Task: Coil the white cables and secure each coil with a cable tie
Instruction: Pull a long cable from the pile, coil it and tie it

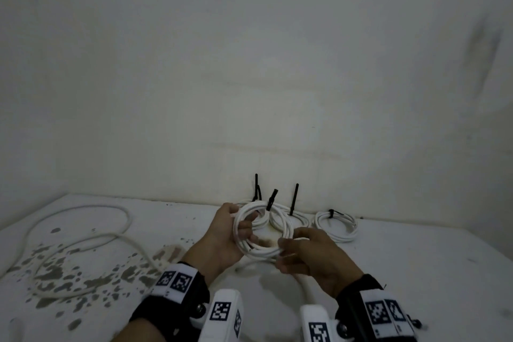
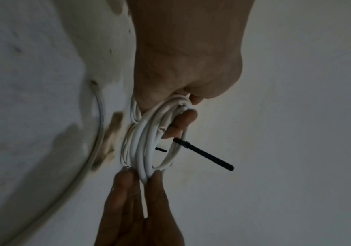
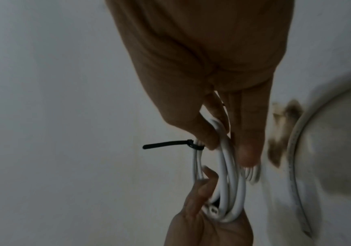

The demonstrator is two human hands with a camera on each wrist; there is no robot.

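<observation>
A white cable coil (image 1: 263, 250) is held above the table between both hands. My left hand (image 1: 239, 221) grips its left side, thumb outside and fingers through the ring. My right hand (image 1: 288, 241) pinches the lower right of the loops. A black cable tie (image 1: 270, 201) wraps the top of this coil, its tail pointing up. In the left wrist view the coil (image 2: 145, 141) runs from my left hand (image 2: 187, 106) down to the right hand's fingers (image 2: 155, 191), with the tie (image 2: 204, 156) sticking out. The right wrist view shows my right hand (image 3: 223, 139) pinching the coil (image 3: 231, 183) beside the tie (image 3: 164, 144).
Tied white coils lie against the back wall: one at the right (image 1: 336, 226), others behind the held coil (image 1: 298, 216), with black tie tails standing up (image 1: 293, 198). A thick loose white cable (image 1: 83, 236) sprawls over the stained left part of the table (image 1: 416, 272).
</observation>
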